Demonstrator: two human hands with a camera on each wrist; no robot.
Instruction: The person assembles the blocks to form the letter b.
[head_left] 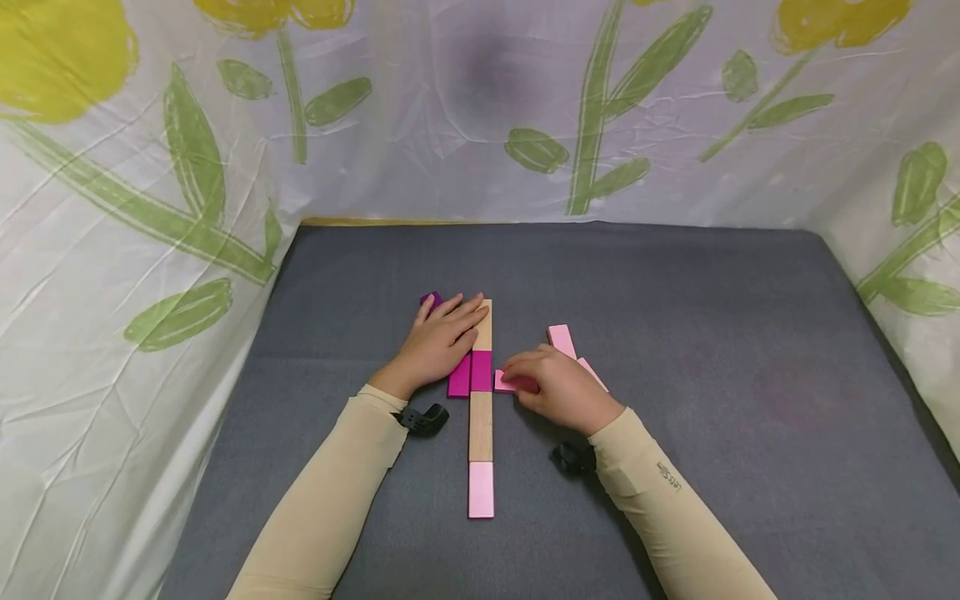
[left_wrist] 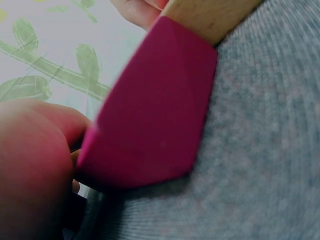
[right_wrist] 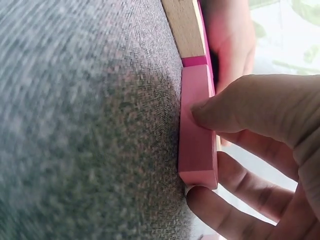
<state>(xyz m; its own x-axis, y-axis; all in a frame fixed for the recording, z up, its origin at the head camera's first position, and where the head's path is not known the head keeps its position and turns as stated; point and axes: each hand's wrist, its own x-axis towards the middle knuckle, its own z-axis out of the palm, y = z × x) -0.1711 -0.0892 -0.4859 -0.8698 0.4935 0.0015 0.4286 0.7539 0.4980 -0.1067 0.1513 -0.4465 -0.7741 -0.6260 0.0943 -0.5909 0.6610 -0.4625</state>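
Note:
My left hand (head_left: 438,346) lies with its fingers extended over a magenta block (head_left: 459,382), the fingertips reaching the far wooden block (head_left: 484,332). In the left wrist view, that hand (left_wrist: 35,155) is beside a magenta block (left_wrist: 150,110). My right hand (head_left: 566,390) pinches a pink block (head_left: 503,382) just right of the row's magenta block (head_left: 482,371). The right wrist view shows the thumb on the face of this pink block (right_wrist: 196,145), with the other fingers behind and at its near end.
The straight row continues toward me with another wooden block (head_left: 481,427) and a light pink block (head_left: 481,492). Two more pink blocks, one upper (head_left: 561,340) and one lower (head_left: 594,374), lie beyond the right hand. A magenta end (head_left: 431,297) shows past the left fingers. Grey cloth (head_left: 712,375) covers the table.

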